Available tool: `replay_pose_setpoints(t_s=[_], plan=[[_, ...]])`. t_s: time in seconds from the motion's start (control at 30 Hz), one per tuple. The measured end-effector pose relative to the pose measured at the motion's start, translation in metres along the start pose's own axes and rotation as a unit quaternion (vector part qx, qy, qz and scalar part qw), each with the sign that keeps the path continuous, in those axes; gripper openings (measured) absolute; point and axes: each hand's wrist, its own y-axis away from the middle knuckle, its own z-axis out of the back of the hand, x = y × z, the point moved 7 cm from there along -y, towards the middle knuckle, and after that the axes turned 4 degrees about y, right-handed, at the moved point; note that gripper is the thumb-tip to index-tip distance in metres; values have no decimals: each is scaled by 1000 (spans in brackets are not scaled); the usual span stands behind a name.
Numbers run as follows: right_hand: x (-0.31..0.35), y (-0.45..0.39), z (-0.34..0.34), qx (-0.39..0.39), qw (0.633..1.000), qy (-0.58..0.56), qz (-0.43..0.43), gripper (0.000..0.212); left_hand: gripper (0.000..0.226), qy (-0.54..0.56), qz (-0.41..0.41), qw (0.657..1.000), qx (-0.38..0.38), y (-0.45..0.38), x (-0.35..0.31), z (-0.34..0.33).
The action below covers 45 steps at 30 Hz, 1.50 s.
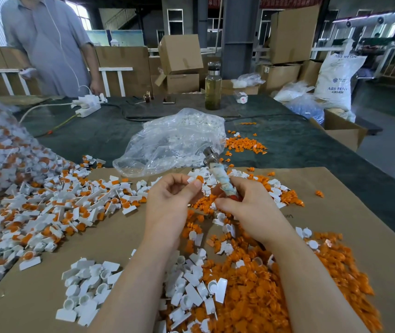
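— What does your left hand (170, 200) have?
— Your grip there is clamped: thumb and fingertips pinch a white piece (191, 180) with an orange cap set in it, held just above the middle of the frame.
— And your right hand (247, 205)?
— Its grip is closed round the handle of a taped tool (221, 180). The tool's metal head points up toward the frame's centre, just beside the pinched piece.
— What lies under your hands?
— A cardboard sheet (336, 188) on the dark counter (300, 145). Loose orange caps (251, 296) are heaped at lower right, bare white shells (88, 284) at lower centre-left, and joined white-and-orange parts (47, 207) at mid left.
— Further out?
— A clear plastic bag (167, 140) lies just beyond your hands. A glass bottle (213, 90) stands at upper centre, and a person in a grey shirt (47, 44) stands at upper left.
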Motion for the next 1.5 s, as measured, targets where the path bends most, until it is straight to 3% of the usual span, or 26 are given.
replay_pose_setpoints(t_s=[0.27, 0.7, 1.3, 1.4, 1.5], plan=[[-2, 7, -6, 133, 991, 14, -26, 18, 7, 52, 0, 998, 23, -4, -1, 3], [-3, 10, -7, 175, 984, 25, -27, 18, 7, 52, 9, 997, 55, -8, -1, 7], [-1, 6, -17, 134, 984, 114, -19, 22, 11, 71, 27, 996, 50, -10, 1, 10], [-2, 5, -17, 116, 984, 137, -14, 12, 5, 103, 74, 991, 37, -9, 6, 11], [-5, 3, -13, 67, 984, 163, -14, 5, 11, 190, 166, 966, -50, -10, 18, 26]])
